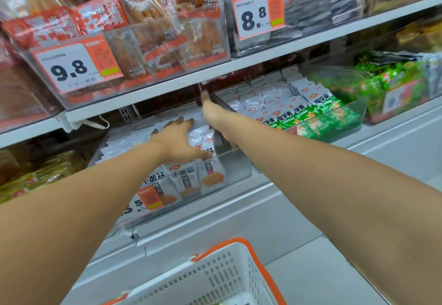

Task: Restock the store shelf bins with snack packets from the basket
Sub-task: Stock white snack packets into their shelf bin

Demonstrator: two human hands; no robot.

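Head cam: left hand [178,137] flat on white packets [201,142]; right hand [210,111] deep in bin [239,161].

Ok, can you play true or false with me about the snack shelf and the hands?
1. The left hand lies flat on the white packets. True.
2. The orange tag on the upper shelf says 5.5. False: it says 9.8.
3. The green packets sit in the bin right of the white ones. True.
4. The basket has blue handles. False: they are orange.
5. The right hand is in the basket. False: it reaches deep between the bins.
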